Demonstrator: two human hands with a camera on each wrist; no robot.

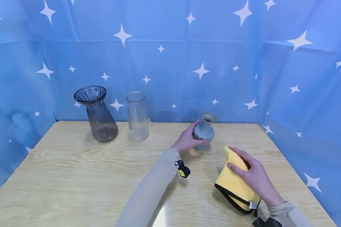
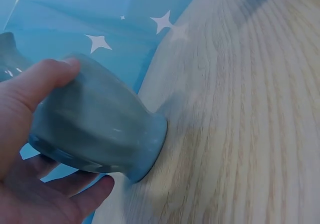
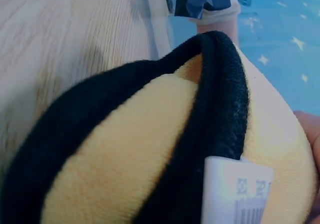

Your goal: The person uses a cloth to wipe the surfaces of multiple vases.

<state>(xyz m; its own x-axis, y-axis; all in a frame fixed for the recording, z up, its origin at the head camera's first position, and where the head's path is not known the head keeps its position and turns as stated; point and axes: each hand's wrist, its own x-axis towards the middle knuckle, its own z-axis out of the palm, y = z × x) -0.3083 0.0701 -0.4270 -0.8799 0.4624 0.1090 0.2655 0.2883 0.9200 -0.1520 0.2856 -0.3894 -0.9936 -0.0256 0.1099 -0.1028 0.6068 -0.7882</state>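
A small blue-grey ceramic vase [image 1: 203, 131] with a narrow neck stands towards the back of the table. My left hand [image 1: 187, 138] holds it round the belly. In the left wrist view the thumb lies on the vase [image 2: 95, 119], fingers reach beneath, and its foot meets the wood. My right hand [image 1: 254, 173] grips a folded yellow cloth [image 1: 233, 176] with black edging, at the table's right side. Close up in the right wrist view, the cloth [image 3: 125, 144] shows its black border and a white label [image 3: 237, 191]; most of that hand is hidden.
A fluted dark glass vase [image 1: 102, 119] and a clear glass vase [image 1: 138, 121] stand at the back left of the wooden table [image 1: 74, 176]. Behind and at the sides hangs a blue curtain [image 1: 164, 72] with white stars.
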